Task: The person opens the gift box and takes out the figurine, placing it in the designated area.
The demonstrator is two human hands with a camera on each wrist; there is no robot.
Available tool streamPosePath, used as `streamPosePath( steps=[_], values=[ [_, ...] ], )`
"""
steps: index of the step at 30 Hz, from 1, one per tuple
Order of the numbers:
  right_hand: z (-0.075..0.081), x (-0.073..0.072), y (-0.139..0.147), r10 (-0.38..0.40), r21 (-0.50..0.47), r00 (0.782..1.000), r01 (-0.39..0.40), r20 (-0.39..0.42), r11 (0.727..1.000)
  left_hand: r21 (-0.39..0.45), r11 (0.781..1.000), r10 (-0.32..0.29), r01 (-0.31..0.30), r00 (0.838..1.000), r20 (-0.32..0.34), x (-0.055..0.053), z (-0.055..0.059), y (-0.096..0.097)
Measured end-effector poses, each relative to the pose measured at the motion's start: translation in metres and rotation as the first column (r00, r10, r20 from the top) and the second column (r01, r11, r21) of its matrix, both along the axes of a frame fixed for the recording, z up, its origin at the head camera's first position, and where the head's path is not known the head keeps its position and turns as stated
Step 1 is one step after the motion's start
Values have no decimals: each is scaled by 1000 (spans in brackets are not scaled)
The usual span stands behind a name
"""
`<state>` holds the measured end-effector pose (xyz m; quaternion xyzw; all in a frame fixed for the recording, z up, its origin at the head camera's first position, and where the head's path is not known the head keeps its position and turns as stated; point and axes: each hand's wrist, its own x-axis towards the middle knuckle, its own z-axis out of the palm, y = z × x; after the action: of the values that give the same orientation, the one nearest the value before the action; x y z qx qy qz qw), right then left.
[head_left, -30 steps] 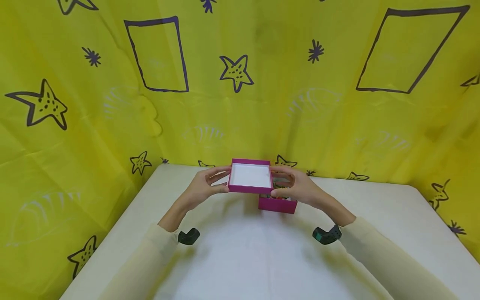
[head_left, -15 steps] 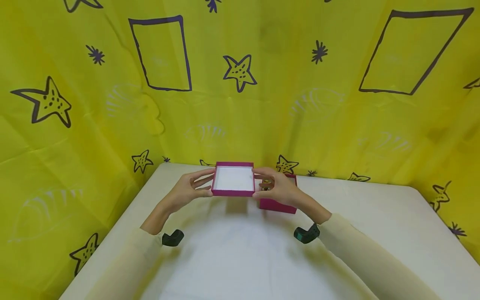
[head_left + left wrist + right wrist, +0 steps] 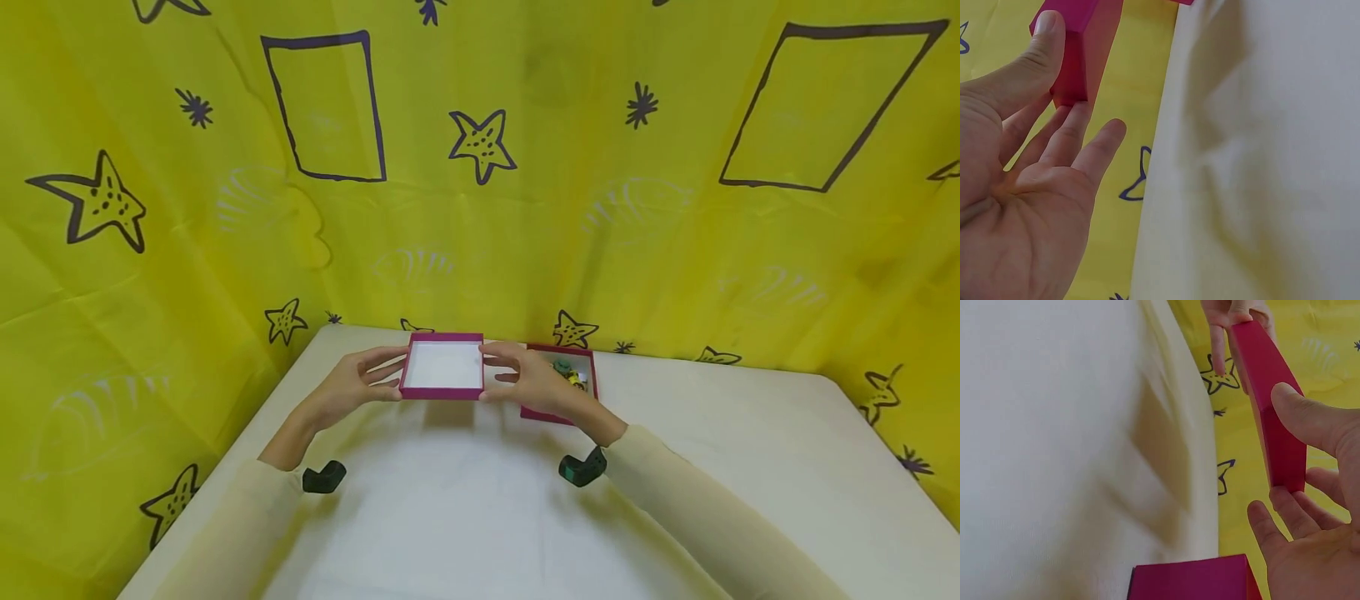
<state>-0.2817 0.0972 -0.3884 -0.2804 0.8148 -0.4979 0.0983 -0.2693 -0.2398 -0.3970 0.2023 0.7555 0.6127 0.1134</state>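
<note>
Between both hands hangs a magenta box lid (image 3: 442, 367), its white inside turned up toward the head camera. My left hand (image 3: 352, 385) pinches its left side, thumb at the near corner and fingertips at the far one. On the opposite side my right hand (image 3: 528, 382) grips the lid the same way; the right wrist view shows its thumb (image 3: 1297, 406) on the lid's corner. Behind the right hand stands the magenta box (image 3: 558, 350) on the table, partly hidden, with small green and yellow items (image 3: 570, 373) inside. The lid's shadow falls on the table beneath it.
A white-covered table (image 3: 480, 517) spreads below the hands. Yellow curtain (image 3: 555, 217) with drawn stars and frames rises along its back and sides. Dark wrist devices (image 3: 324, 477) sit at both sleeves.
Both hands have carried the lid to the left and slightly lower, away from over the box. More of the box and its contents now shows.
</note>
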Motion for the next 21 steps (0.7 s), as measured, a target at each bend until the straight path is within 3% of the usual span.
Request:
streamPosePath(
  steps=[9,21],
  values=[
    [-10,-1,-20,39,-1,996,-39,80,999,-35,999,16,-15,999,37,-2,-11,-18],
    [-22,0,-38,18,-38,996,-15,91,999,-62,998,21,-17,997,77,-5,-23,-31]
  ],
)
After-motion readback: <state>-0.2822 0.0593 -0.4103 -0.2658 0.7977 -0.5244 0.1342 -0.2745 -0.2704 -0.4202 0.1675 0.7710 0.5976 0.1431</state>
